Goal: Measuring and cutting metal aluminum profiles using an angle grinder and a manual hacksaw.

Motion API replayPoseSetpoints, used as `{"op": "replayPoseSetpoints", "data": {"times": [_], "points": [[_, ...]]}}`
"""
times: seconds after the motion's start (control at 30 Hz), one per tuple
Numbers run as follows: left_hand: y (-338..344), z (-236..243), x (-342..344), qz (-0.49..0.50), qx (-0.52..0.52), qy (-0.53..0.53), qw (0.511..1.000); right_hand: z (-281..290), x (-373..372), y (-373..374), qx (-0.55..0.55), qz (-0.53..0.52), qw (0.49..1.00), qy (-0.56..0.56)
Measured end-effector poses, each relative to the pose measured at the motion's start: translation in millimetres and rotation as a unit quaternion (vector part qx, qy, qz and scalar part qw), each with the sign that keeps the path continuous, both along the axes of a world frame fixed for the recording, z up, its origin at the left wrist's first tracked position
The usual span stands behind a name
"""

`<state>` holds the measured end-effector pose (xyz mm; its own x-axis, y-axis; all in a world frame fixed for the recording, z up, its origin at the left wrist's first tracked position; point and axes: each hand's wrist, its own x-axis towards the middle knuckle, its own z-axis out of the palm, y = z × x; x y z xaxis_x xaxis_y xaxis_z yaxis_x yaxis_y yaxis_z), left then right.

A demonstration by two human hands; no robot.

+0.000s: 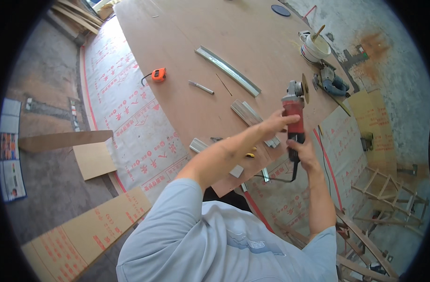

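I hold a red and black angle grinder (pixel 294 106) upright over the right side of a plywood board (pixel 163 28), its disc toward the top. My left hand (pixel 280 121) grips the red body, and my right hand (pixel 300 149) grips the black rear part below it, where a black cord hangs down. Beneath and left of the grinder lie metal channel pieces (pixel 243 110) and a longer silver channel (pixel 228 70). A silver pen-like item (pixel 201 87) and an orange tape measure (pixel 158 74) rest farther left. Yellow and black tools near my left forearm are partly hidden.
A white bucket with a wooden handle (pixel 315 49) and a blue-grey power tool (pixel 334 82) sit at the board's right edge. Cardboard strips (pixel 83 235) lie lower left on printed floor sheeting (pixel 109 80). Wooden frames (pixel 384 192) stand lower right. Planks (pixel 76 16) lie upper left.
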<state>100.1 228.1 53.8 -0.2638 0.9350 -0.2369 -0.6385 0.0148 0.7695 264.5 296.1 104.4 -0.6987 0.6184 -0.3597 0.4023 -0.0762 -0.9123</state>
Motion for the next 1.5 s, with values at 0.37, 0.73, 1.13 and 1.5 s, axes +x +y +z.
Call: {"op": "replayPoseSetpoints", "data": {"times": [0.37, 0.73, 1.13, 1.5], "points": [[-6, -88, -242, -0.190, -0.129, 0.850, 0.474, -131, -67, 107, 0.350, -0.084, 0.881, -0.307], [20, 62, -279, 0.057, 0.082, 0.838, 0.536, -100, -76, -2, 0.587, -0.153, 0.781, -0.146], [-315, 84, -242, 0.189, -0.125, 0.131, 0.965, -151, -44, -210, 0.514, 0.178, 0.834, -0.098], [-312, -109, -91, 0.204, -0.271, -0.113, 0.934, -90, -136, -134, 0.479, 0.136, 0.843, -0.204]]}}
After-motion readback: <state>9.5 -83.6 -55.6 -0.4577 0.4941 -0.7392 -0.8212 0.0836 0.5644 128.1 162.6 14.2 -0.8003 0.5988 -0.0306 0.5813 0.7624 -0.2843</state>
